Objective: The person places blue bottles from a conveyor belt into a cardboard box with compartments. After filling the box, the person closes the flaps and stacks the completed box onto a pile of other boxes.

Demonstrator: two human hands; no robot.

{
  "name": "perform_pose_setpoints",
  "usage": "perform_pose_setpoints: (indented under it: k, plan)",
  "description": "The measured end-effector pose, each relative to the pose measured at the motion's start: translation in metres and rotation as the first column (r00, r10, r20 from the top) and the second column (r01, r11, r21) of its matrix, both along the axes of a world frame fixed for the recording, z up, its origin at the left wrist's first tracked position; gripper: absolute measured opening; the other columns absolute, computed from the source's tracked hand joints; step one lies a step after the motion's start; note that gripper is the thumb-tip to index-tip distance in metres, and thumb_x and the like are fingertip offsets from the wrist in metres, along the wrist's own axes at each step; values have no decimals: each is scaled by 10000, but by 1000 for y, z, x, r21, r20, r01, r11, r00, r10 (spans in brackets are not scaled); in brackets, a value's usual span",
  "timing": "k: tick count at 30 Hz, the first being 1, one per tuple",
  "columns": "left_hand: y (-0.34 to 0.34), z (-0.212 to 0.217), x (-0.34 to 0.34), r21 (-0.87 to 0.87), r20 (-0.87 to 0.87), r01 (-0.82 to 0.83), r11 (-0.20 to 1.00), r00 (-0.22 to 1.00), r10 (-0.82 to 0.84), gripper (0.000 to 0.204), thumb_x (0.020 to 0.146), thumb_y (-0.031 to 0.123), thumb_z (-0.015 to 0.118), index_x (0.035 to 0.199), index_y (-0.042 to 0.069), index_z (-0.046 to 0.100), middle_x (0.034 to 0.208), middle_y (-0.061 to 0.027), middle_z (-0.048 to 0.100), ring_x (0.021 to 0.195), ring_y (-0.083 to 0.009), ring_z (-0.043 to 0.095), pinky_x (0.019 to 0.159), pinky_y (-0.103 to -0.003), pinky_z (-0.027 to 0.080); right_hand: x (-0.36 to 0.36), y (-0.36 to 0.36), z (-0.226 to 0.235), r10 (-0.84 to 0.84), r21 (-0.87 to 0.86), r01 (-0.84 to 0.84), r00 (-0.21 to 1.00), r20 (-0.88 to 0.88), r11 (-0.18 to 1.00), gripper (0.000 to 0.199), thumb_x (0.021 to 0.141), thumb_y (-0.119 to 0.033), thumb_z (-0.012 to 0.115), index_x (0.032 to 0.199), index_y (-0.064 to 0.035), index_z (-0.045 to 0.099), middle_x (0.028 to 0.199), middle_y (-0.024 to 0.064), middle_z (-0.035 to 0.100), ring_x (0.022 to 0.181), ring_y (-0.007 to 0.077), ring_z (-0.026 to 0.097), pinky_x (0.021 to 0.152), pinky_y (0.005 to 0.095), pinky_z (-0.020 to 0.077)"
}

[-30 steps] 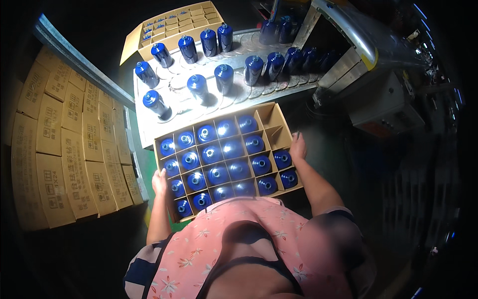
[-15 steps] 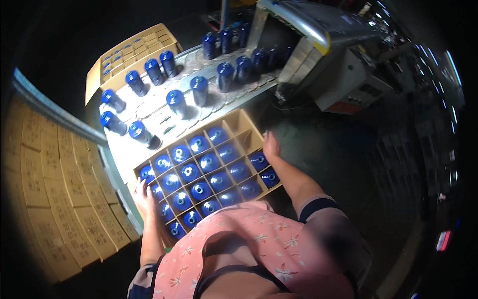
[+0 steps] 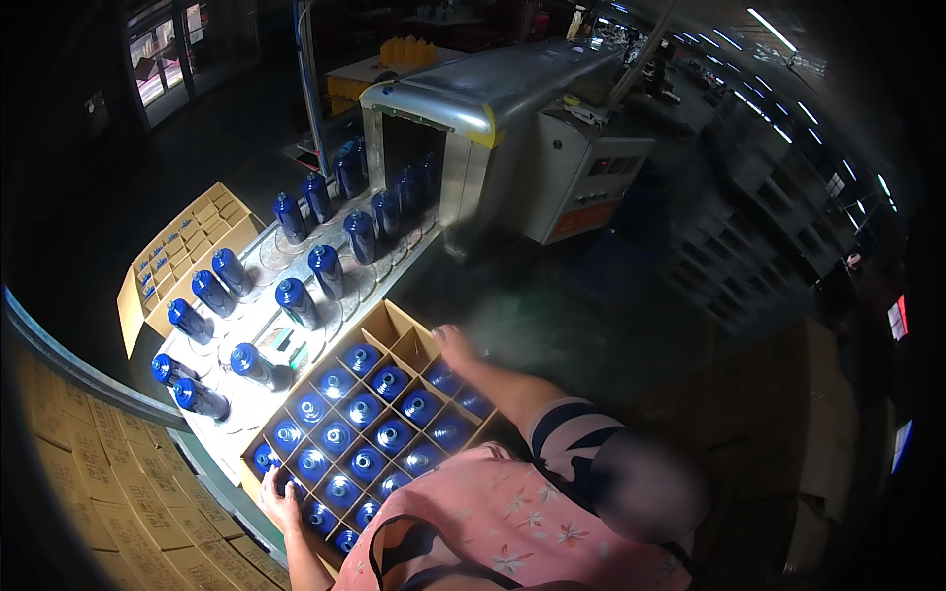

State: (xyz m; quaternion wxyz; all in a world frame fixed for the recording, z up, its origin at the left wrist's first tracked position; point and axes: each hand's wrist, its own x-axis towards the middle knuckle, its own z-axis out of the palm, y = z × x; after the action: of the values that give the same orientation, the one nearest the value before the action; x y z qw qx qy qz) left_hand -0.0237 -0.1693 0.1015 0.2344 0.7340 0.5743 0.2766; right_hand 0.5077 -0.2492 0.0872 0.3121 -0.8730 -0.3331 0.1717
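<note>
Both hands gripped a cardboard box (image 3: 389,325) of blue bottles (image 3: 379,433) lying between them, its long axis running near-left to far-right: left hand (image 3: 279,500) at the near corner, right hand (image 3: 455,347) on the far right edge. More bottles (image 3: 296,300) stood on the tabletop (image 3: 258,325) beyond.

The person wears a pink short-sleeved top (image 3: 493,517) of light fabric, printed with small pale flowers. Its sleeve hems and neckline carry dark navy banding with a thin pale stripe. Both forearms are bare below the sleeves, and both hands (image 3: 279,497) are bare, without gloves or anything on the wrists.
</note>
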Motion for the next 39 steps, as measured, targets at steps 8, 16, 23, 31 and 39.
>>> perform_pose_setpoints:
  k: [8, 16, 23, 31, 39]
  plan:
    - [-16, 14, -7, -9, 220, 3, 1000, 976, -1, 466, 663, -66, 730, 1106, 67, 666, 1154, -107, 646, 1132, -270, 573, 1013, -376, 436, -12, -27, -21, -175, 339, 181, 983, -50, 923, 286, 844, -116, 551, 1127, -89, 575, 1059, 137, 603, 988, 306, 608, 870, 392, 484]
    - [-7, -23, -25, 149, 128, -164, 975, 981, 145, 573, 749, -32, 720, 1293, 42, 555, 1370, -144, 513, 1216, -271, 525, 1041, -380, 418, -7, -68, -28, -45, 329, 101, 984, -174, 939, 160, 943, -185, 559, 1009, -61, 636, 885, 55, 675, 834, 151, 618, 784, 292, 486]
    - [33, -53, -53, -56, 329, -230, 971, 914, 236, 569, 823, 93, 700, 1340, -14, 486, 1334, -196, 531, 1218, -290, 521, 1033, -361, 403, -21, -41, 28, 262, 325, -247, 965, -3, 913, 202, 963, -171, 534, 1097, -56, 631, 895, 24, 624, 825, 89, 582, 761, 235, 463]
    - [115, -80, -36, -5, -267, -432, 902, 870, 415, 413, 906, 289, 592, 1237, 46, 543, 1138, -225, 616, 1063, -405, 587, 919, -460, 467, -113, 115, 38, 682, 231, -650, 725, -100, 724, 354, 868, -218, 653, 1209, -128, 621, 989, 113, 687, 888, 243, 662, 795, 336, 510]
    - [132, -89, -41, -161, -172, -409, 898, 908, 383, 468, 930, 244, 552, 1331, 20, 469, 1272, -227, 549, 1160, -383, 538, 982, -437, 428, -186, 208, 47, 850, -356, -816, 517, -100, 455, 349, 808, -306, 650, 1125, -160, 652, 1030, 134, 684, 1001, 313, 644, 859, 436, 506]
